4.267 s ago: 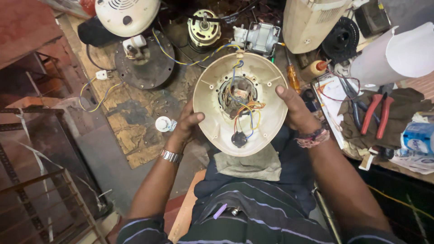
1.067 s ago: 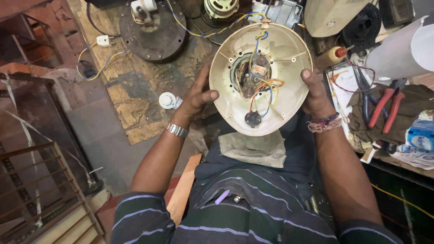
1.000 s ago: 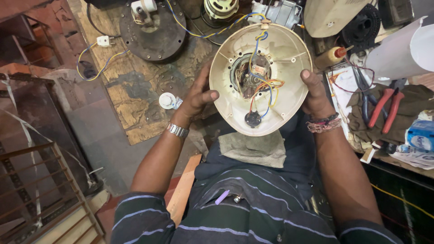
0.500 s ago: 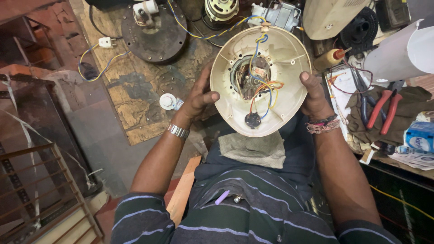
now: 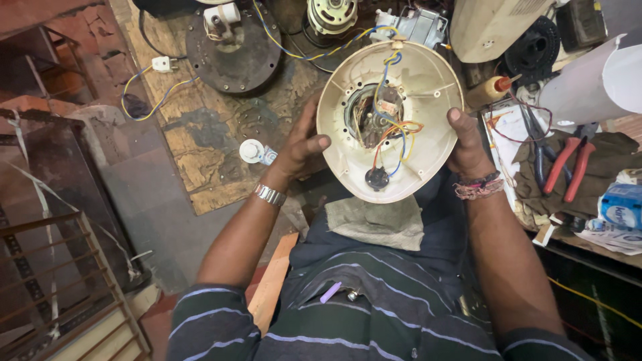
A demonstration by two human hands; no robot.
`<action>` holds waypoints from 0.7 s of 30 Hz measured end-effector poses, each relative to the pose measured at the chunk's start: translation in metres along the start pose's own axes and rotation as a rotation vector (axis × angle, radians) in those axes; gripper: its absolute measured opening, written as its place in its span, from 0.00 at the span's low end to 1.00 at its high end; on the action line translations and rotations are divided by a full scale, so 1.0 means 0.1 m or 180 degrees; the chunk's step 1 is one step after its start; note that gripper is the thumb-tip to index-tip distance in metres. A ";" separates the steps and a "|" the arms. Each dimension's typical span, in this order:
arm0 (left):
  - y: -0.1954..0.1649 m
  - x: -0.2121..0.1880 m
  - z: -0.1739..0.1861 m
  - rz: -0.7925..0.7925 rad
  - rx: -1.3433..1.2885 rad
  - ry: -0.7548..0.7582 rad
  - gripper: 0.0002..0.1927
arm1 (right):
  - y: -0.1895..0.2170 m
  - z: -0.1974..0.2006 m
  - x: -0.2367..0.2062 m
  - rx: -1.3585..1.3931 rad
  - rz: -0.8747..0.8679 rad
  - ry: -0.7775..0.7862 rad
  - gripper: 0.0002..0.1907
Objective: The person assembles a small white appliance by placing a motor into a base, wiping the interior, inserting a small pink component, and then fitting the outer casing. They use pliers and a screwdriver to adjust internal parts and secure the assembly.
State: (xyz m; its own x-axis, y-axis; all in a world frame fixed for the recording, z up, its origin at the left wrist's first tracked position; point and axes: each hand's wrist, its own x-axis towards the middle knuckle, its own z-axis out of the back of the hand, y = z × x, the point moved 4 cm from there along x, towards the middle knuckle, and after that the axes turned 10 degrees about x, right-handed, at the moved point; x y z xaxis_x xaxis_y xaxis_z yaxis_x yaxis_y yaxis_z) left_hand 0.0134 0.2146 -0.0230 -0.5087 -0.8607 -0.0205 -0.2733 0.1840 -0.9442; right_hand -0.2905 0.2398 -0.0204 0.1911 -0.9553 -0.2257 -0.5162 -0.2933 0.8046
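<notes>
I hold a cream round plastic base shell (image 5: 428, 87) upside down over my lap, its hollow inside facing me. Coloured wires (image 5: 391, 130) and a small black round part (image 5: 376, 178) sit in its middle. My left hand (image 5: 302, 144) grips the shell's left rim, a metal watch band on the wrist. On the right rim rests my right hand (image 5: 466, 144), thumb on the edge, thread bands on that wrist. Blue and yellow wires run from the shell's top to a motor (image 5: 332, 13) beyond.
A dark round metal plate (image 5: 234, 50) lies on the worn board floor, with a white plug (image 5: 160, 63) beside it. A small white cap (image 5: 252, 151) sits near my left hand. Red-handled pliers (image 5: 568, 167) and a cloth lie right. A grey rag (image 5: 374, 224) covers my lap.
The shell has shifted slightly up and right in view since the oldest frame. Both hands stay on its rim throughout; little moves in the last second.
</notes>
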 end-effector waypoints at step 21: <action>-0.07 -0.01 -0.11 0.0122 0.0392 0.0255 0.61 | -0.26 0.41 -0.25 0.0294 0.0203 0.0078 0.51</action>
State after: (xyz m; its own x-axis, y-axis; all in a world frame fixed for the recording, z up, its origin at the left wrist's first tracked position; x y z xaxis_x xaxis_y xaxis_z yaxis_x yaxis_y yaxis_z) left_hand 0.0064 0.2198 -0.0130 -0.5817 -0.8126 -0.0355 -0.1528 0.1521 -0.9765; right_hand -0.3157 0.2703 -0.0582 0.1750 -0.9713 -0.1613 -0.6025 -0.2352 0.7626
